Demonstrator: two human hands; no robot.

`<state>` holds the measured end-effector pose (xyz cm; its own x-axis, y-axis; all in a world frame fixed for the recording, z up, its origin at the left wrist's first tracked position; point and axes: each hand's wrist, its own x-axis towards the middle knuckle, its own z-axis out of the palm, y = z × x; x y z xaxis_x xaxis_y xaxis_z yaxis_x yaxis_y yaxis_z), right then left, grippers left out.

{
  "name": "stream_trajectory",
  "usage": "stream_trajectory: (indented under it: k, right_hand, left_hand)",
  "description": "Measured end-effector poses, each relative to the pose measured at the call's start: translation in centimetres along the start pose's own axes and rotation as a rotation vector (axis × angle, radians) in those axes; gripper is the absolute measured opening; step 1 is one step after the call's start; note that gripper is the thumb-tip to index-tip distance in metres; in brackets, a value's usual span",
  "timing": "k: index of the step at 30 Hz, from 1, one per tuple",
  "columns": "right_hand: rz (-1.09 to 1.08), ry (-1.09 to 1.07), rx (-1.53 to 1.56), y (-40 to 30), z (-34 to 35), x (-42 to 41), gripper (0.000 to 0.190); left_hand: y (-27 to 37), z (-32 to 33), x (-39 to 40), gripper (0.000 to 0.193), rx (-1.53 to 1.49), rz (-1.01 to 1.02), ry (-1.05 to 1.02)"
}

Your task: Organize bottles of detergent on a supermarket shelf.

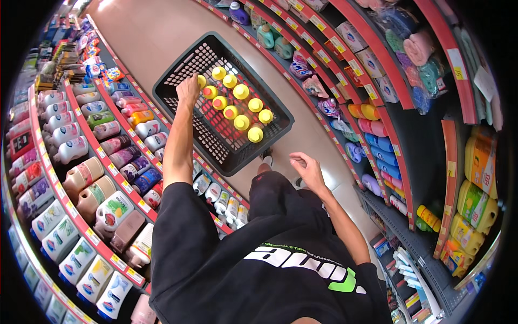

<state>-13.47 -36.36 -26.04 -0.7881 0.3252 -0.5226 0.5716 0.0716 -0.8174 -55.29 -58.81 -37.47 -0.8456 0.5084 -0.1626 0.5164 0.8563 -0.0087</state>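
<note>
A dark plastic shopping basket [259,148] with perforated walls stands ahead of me in the aisle. Several bottles with yellow caps [240,91] stand upright inside it, in rough rows; a few caps have red tops. At the basket's left side, my left hand [188,91] has its fingers closed around the cap area of a yellow-capped bottle [201,81], whose body is largely hidden. My right hand [306,169] hangs in the air just below and right of the basket, fingers apart and holding nothing.
On the left, shelves with red edge strips [117,259] hold pump bottles and white bottles [73,150]. Right-hand shelves carry detergent bottles [265,36], packaged towels [419,48], yellow jugs [477,204] and a tilted yellow bottle [429,218]. Tiled floor [133,36] runs between them.
</note>
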Motion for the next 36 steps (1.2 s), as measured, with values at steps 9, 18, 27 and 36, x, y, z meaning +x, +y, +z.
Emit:
stream_trajectory:
  k: [9,18,27,36]
  right_hand:
    - [-0.035,-0.020,-0.024,-2.9,2.7,2.0,0.026]
    - [-0.597,-0.036,-0.140,-14.0,9.0,8.9,0.049]
    - [-1.081,0.191,-0.146,-16.2,6.5,6.3,0.068]
    - [-0.374,0.438,0.085,-1.7,-6.6,-9.1,0.078]
  left_hand:
    - [-3.7,0.2,-0.9,0.028,-0.109,0.026,0.011]
    - [-1.1,-19.3,-9.4,0.030,-0.251,0.290,0.210]
    - [11.0,-34.0,-20.1,0.030,-0.432,0.616,0.274]
    - [30.8,-24.3,-22.9,0.052,-1.012,0.707,-0.210]
